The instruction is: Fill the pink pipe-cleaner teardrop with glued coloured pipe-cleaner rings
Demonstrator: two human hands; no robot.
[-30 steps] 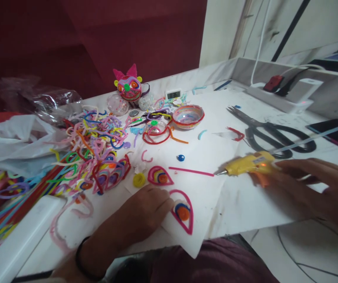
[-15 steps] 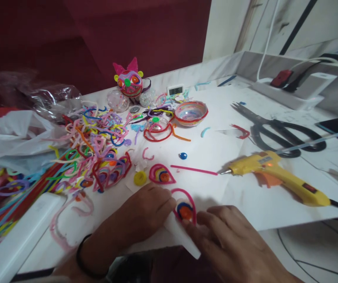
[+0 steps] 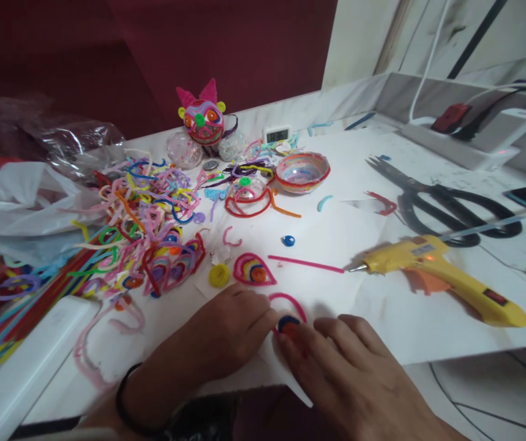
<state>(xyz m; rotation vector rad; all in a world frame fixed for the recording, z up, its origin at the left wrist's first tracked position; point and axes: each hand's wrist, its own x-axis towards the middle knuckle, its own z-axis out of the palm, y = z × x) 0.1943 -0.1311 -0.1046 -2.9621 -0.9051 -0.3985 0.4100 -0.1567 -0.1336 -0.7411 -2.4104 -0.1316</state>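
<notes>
My left hand (image 3: 228, 331) is closed, its thumb and fingers pinching the left side of a pink pipe cleaner loop (image 3: 297, 305) near the front edge of the white paper. Inside that loop lies a coiled pipe cleaner disc (image 3: 286, 321), blue around orange. My right hand (image 3: 348, 361) has its fingertips pressed together on the disc and the loop's right side, covering much of both. Just beyond sits a finished-looking pink teardrop piece (image 3: 254, 269) with yellow, blue and orange inside. A straight pink pipe cleaner (image 3: 306, 264) lies past my fingers.
A yellow glue gun (image 3: 432, 263) with a lit switch lies right, before black scissors (image 3: 446, 199). Tangled pipe cleaners (image 3: 152, 196) heap at left. A decorated bowl (image 3: 303, 173) and a horned, painted-looking head (image 3: 204, 119) stand behind. A power strip (image 3: 469, 153) is back right.
My right fingers have slid up and left over the disc, hiding most of its orange centre. My left hand keeps its pinch. The camera view has shifted slightly.
</notes>
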